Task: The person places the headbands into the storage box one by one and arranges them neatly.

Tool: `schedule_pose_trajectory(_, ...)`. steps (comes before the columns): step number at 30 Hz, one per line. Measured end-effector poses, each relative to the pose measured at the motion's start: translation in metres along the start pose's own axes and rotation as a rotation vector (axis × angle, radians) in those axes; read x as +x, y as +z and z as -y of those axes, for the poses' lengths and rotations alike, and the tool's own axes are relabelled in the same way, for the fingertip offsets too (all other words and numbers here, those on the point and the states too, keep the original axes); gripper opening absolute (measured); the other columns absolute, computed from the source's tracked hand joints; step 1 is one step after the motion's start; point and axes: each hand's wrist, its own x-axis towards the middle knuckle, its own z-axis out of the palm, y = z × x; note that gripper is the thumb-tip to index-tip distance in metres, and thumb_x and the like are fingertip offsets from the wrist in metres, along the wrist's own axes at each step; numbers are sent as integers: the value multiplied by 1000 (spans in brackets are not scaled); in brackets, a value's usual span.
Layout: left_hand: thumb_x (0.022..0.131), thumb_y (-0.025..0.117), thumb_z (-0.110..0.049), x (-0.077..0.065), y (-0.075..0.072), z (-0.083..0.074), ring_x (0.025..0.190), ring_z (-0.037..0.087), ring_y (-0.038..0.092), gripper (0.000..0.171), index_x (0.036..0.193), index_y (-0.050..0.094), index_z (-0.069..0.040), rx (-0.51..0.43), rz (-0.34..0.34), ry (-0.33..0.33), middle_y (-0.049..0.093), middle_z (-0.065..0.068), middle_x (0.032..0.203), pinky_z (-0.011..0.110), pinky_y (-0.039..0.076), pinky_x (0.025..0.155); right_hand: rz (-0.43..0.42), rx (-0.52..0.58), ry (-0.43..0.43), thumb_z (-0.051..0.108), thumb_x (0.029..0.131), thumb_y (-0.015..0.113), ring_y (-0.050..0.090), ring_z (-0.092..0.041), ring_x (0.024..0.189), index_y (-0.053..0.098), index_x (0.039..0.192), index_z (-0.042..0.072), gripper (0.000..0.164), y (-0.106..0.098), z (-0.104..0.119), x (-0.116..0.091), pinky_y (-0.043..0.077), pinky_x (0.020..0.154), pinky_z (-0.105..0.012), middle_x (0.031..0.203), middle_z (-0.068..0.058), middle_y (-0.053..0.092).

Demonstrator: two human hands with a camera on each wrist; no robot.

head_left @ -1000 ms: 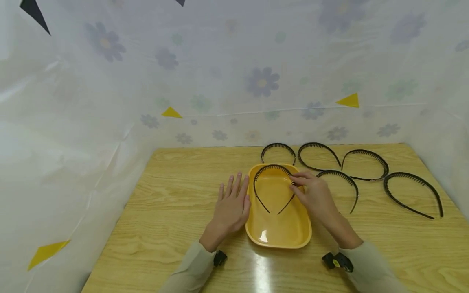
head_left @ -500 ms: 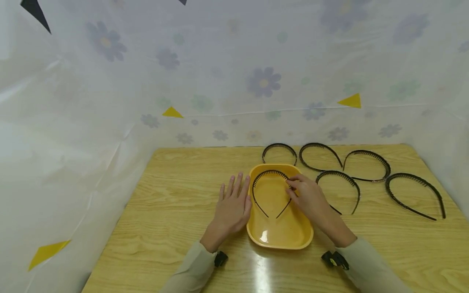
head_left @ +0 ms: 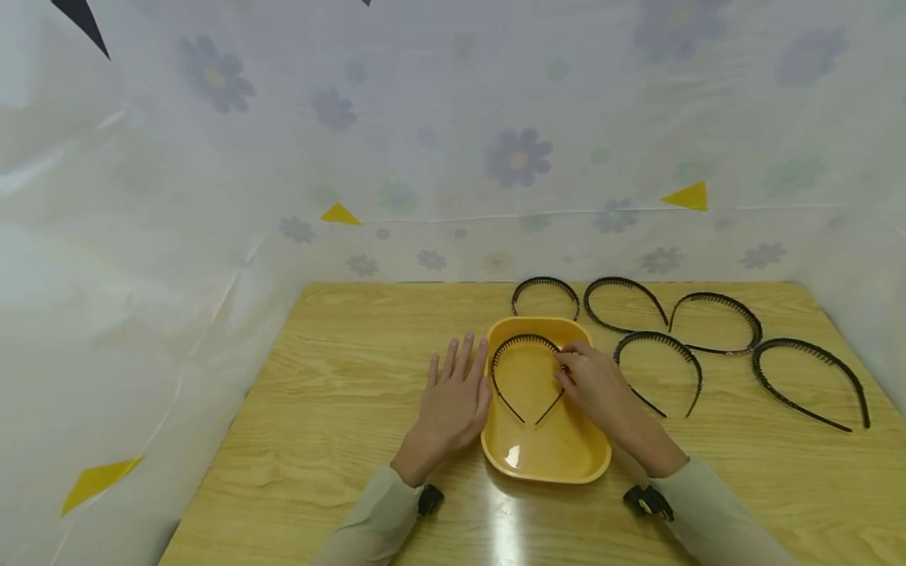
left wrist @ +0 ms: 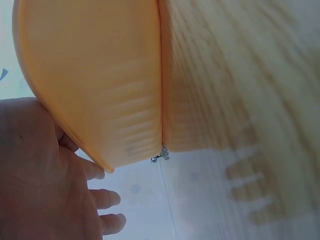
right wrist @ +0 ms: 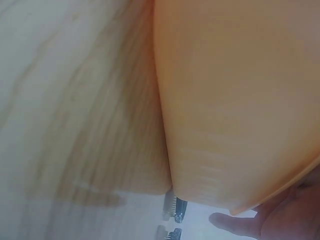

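Observation:
A black toothed headband lies inside the yellow tray, its two tips toward the near end. My right hand reaches over the tray's right rim and pinches the right arm of that headband between thumb and fingers. My left hand rests with straight fingers against the tray's left side. In the left wrist view the left hand touches the tray's rim. From the right wrist, the tray's outer wall hides most of the right hand.
Several more black headbands lie behind and right of the tray, including a near one, a far-right one and one just behind the tray. A wood-grain table carries everything, with a flowered sheet behind.
The headband in my right hand has come down and slightly nearer into the tray. My left hand stays at the tray's side. The whole head view has shifted slightly.

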Motion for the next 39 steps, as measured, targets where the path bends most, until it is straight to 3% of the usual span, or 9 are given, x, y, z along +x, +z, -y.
schedule_pose_trajectory(7, 111, 20, -34, 0, -1, -1, 157, 31, 3, 59, 167, 14, -17, 5, 7, -6, 3, 7, 172, 58, 7, 124, -8, -44, -71, -1, 87, 78, 63, -24, 70, 75, 97, -4, 11, 0, 0, -1, 51, 57, -34, 99, -19, 66)
schedule_pose_trajectory(17, 111, 19, -34, -1, 2, 0, 157, 34, 8, 58, 167, 13, -18, 5, 9, -5, 5, 8, 172, 58, 8, 123, 66, -79, -45, 1, 92, 74, 52, -16, 59, 74, 103, -3, 12, 2, 0, -3, 44, 51, -28, 103, -18, 61)
schedule_pose_trajectory(31, 111, 19, -34, 0, 2, 0, 157, 34, 6, 59, 167, 12, -17, 7, 7, -7, 8, 10, 172, 59, 8, 123, 78, -123, -46, 1, 90, 76, 56, -18, 64, 73, 93, -2, 6, 3, 2, -2, 47, 53, -30, 96, -15, 60)
schedule_pose_trajectory(36, 111, 19, -34, 0, 2, 0, 157, 35, 7, 59, 167, 12, -17, 18, 13, -10, 7, 9, 172, 59, 8, 123, 50, -100, -62, 0, 90, 75, 53, -16, 63, 73, 93, -2, 4, 4, 1, -2, 45, 52, -27, 96, -14, 60)
schedule_pose_trajectory(39, 111, 19, -35, 0, 2, 0, 157, 35, 8, 59, 167, 13, -17, 20, 10, -11, 8, 10, 172, 59, 9, 123, 18, -87, -82, 1, 91, 74, 59, -20, 69, 74, 98, -3, 8, 4, 1, -2, 50, 56, -31, 99, -17, 62)
